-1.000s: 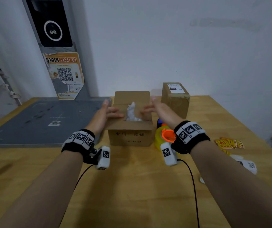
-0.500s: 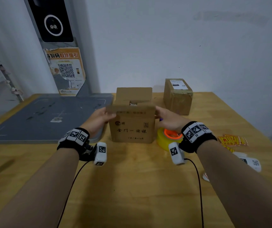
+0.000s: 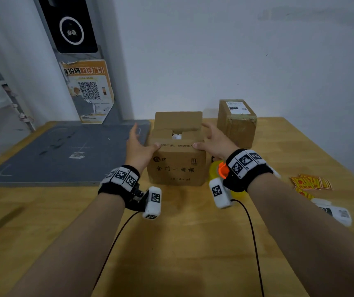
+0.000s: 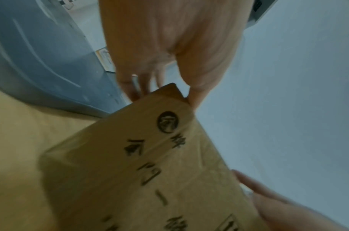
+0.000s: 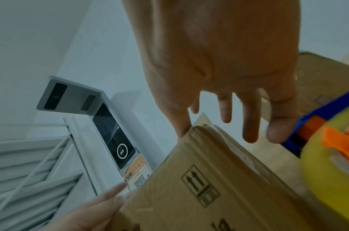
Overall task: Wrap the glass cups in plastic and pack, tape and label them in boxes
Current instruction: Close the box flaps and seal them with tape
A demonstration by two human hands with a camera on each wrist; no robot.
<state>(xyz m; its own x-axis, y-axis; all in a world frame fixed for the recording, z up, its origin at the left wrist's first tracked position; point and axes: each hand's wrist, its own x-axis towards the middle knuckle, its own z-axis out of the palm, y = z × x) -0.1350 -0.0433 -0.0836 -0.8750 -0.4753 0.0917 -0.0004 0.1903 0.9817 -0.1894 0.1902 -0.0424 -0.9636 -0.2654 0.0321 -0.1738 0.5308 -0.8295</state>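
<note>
head: box point(image 3: 177, 166) contents perhaps plastic

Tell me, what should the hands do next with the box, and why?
Probably fold the back flap down. It stands upright while the side flaps lie folded in, and white wrapping shows through the gap. The left hand and right hand flank the box, thumbs on its front top edge.

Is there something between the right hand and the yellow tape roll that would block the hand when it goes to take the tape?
Nothing visible blocks it. The tape roll sits on the table just right of the open box, directly below the right hand's wrist. That hand touches the box's front flap, as does the left hand. The wrist hides part of the roll.
</note>
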